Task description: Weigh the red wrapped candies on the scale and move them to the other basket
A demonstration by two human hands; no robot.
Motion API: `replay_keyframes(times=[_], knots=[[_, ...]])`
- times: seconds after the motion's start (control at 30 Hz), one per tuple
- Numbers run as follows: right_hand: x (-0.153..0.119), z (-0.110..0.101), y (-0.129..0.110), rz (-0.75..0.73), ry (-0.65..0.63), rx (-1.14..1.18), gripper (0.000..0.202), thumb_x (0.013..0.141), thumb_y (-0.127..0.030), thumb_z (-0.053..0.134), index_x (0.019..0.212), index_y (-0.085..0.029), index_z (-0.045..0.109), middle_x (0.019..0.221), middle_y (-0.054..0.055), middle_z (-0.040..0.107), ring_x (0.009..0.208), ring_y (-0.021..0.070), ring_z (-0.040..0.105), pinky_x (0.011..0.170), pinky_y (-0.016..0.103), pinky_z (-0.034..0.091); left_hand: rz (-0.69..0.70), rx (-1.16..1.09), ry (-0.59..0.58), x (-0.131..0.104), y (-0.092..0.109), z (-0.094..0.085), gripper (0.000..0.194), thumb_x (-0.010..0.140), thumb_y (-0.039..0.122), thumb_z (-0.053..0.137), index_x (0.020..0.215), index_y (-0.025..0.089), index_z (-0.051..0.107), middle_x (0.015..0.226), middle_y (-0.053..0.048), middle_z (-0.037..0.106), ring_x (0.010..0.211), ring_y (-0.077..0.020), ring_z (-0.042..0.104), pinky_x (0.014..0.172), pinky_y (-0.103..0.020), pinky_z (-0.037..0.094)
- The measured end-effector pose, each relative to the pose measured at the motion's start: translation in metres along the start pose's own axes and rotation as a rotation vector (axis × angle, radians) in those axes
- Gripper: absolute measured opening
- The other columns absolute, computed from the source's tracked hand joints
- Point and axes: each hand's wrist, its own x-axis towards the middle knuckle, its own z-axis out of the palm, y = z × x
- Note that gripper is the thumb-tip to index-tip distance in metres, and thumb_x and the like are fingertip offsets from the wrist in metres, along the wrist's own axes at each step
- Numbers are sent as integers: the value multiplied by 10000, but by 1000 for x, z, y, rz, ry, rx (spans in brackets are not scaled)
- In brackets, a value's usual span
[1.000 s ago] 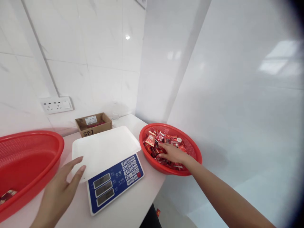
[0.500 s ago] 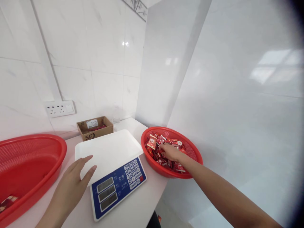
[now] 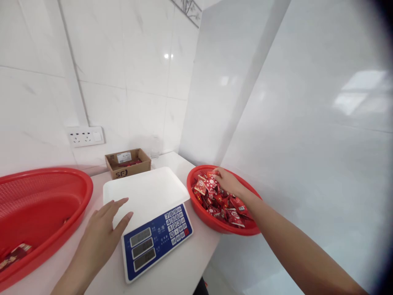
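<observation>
My left hand [image 3: 101, 233] hovers over the left edge of the white pan [image 3: 147, 192] of a digital scale [image 3: 159, 241], fingers apart and nothing in them. On the right, my right hand [image 3: 229, 181] reaches into a red plastic basket [image 3: 196, 207] heaped with small red wrapped packets [image 3: 225, 200]. Its fingers are bent and pinched at a red packet [image 3: 211, 174] by the basket's far rim; the fingertips are partly hidden. The scale's pan is bare, and its blue panel carries three displays and a keypad.
A larger red basket [image 3: 87, 192] at the left holds a few packets [image 3: 15, 256]. Behind the scale stands an open cardboard box [image 3: 129, 164] with red items inside, beside a clear container [image 3: 155, 147]. A wall socket [image 3: 86, 136] and tiled walls close off the back and right.
My right hand has moved from the middle of the packets to the basket's far side, its fingers closing there. My left hand keeps its place over the scale. The view has shifted slightly.
</observation>
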Motion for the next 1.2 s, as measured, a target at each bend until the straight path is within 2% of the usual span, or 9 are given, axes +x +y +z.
replay_keyframes(times=[0.2, 0.33, 0.47, 0.67, 0.8, 0.97, 1.07, 1.13, 1.2], knots=[[11, 33, -74, -112, -34, 207, 218, 889, -338, 389, 943, -189, 539, 944, 51, 647, 878, 157, 575, 783, 258, 393, 27, 23, 2, -2, 2, 5, 459, 837, 475, 360, 1166, 221, 553, 1170, -77, 619, 1200, -291, 462, 992, -478, 335], [13, 69, -122, -153, -145, 335, 222, 868, -381, 429, 871, -194, 548, 789, 16, 654, 708, 126, 593, 656, 224, 417, 28, 33, -45, -4, 4, 8, 440, 848, 447, 371, 1193, 224, 531, 1207, -73, 597, 1242, -285, 417, 1025, -500, 286], [14, 96, -150, -183, -225, 412, 273, 853, -442, 434, 824, -196, 549, 698, -10, 626, 599, 107, 563, 556, 207, 392, 28, 53, -74, -6, 5, 11, 428, 864, 425, 382, 1227, 233, 503, 1267, -71, 558, 1280, -288, 367, 1042, -525, 245], [14, 107, -151, -176, -226, 405, 376, 898, -429, 318, 774, -178, 570, 693, 13, 609, 635, 125, 546, 575, 236, 384, 13, 94, -143, -7, 7, 14, 456, 870, 402, 402, 1293, 239, 448, 1384, -79, 442, 1339, -296, 256, 1049, -553, 211], [12, 103, -144, -191, -240, 354, 264, 871, -365, 419, 787, -174, 583, 727, 20, 630, 673, 127, 563, 619, 240, 402, 4, 104, -173, -8, 6, 14, 476, 868, 411, 408, 1316, 251, 427, 1443, -78, 355, 1366, -296, 172, 1054, -562, 183], [12, 99, -139, -227, -305, 310, 255, 875, -318, 406, 978, -167, 584, 785, 34, 675, 615, 127, 601, 606, 263, 459, -10, 133, -194, -8, 6, 14, 481, 867, 400, 408, 1322, 242, 423, 1451, -85, 339, 1372, -298, 146, 1052, -575, 166], [13, 102, -136, -304, -284, 274, 308, 856, -278, 445, 1110, -148, 561, 1059, 109, 649, 906, 190, 614, 823, 348, 453, -11, 144, -205, -8, 7, 14, 485, 867, 398, 407, 1324, 237, 422, 1453, -89, 333, 1373, -300, 140, 1051, -576, 163], [12, 106, -135, -367, -267, 245, 361, 824, -238, 494, 1164, -127, 545, 1233, 150, 557, 1132, 235, 504, 972, 397, 356, -4, 150, -202, -8, 6, 14, 485, 869, 403, 402, 1323, 236, 423, 1453, -92, 334, 1373, -302, 138, 1050, -574, 167], [7, 109, -137, -428, -296, 227, 385, 803, -212, 519, 1176, -123, 550, 1272, 153, 528, 1201, 238, 448, 1020, 394, 312, 5, 156, -192, -8, 5, 15, 481, 870, 404, 397, 1322, 240, 425, 1450, -91, 339, 1371, -304, 146, 1047, -575, 173]])
